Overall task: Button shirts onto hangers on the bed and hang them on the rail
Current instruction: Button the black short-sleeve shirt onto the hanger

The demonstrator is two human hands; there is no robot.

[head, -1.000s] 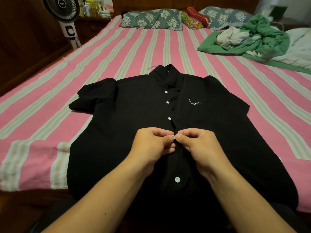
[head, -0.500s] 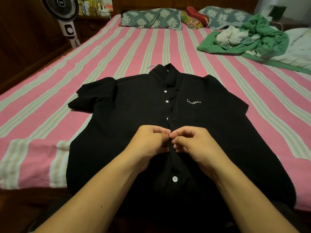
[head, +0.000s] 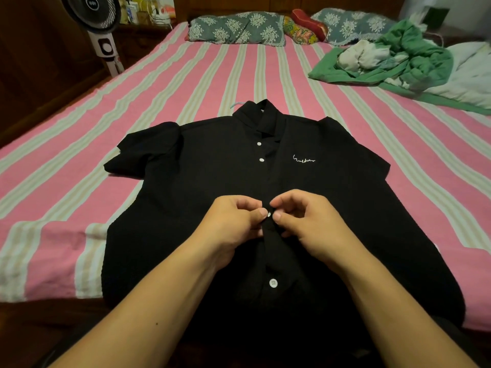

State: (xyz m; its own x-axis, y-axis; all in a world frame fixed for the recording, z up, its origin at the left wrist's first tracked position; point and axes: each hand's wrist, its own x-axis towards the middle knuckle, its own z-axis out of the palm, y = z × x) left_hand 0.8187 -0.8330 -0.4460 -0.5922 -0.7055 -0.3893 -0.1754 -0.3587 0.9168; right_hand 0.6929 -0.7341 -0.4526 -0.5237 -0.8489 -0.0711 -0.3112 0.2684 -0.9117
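Note:
A black short-sleeved shirt [head: 202, 197] with white buttons lies face up on the bed [head: 164, 83], collar away from me. A light blue hanger hook [head: 237, 103] peeks out behind the collar; the hanger's body is hidden inside. My left hand [head: 233, 224] and my right hand [head: 305, 221] meet at the placket's middle, each pinching the black fabric on either side of a white button [head: 269, 214]. Two buttons above sit along the placket near the collar, and one more button [head: 273, 283] shows below my hands.
A heap of green and white clothes [head: 393, 59] lies at the bed's far right. Patterned pillows [head: 239, 27] line the head end. A standing fan [head: 101, 27] is beside the bed at far left. The dark wooden bed edge [head: 39, 320] runs along the near side.
My hands have stayed at the same spot on the placket; the middle button, hidden between my fingers before, now shows between my thumbs.

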